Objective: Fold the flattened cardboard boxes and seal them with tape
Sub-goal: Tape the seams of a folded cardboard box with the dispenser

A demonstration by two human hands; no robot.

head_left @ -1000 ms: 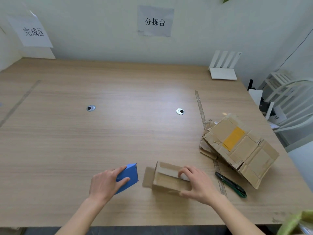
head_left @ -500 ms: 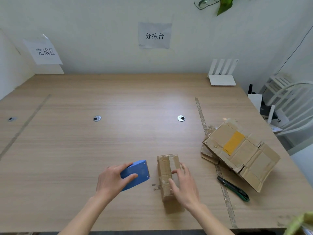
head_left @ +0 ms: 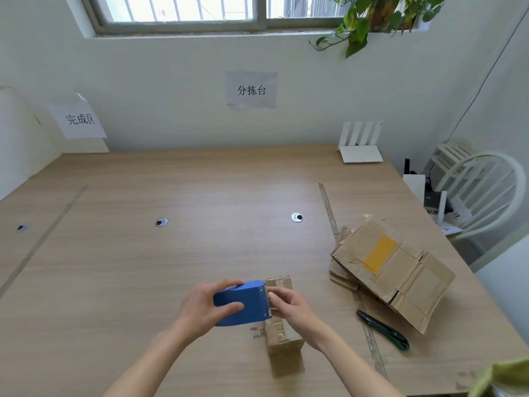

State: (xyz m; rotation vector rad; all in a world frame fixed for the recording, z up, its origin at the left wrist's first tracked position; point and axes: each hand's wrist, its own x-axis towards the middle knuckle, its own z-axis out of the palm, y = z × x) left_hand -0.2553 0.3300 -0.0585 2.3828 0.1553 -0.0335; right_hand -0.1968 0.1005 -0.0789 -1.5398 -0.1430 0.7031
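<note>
At a wooden table [head_left: 200,253] under a barred window [head_left: 217,10], the left hand [head_left: 204,308] grips a blue tape dispenser [head_left: 243,303] while the right hand [head_left: 292,308] pinches at its mouth above a small folded box [head_left: 282,336], flattened boxes [head_left: 395,270] stacked well right

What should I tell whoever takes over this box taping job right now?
Left hand grips the blue tape dispenser, held at the folded small box.
Right hand pinches at the dispenser's mouth, over the box.
Done: the box is folded; some tape shows on it.
Left: finish sealing it, then fold and tape the flattened boxes stacked to the right. A green utility knife lies beside them.
</note>
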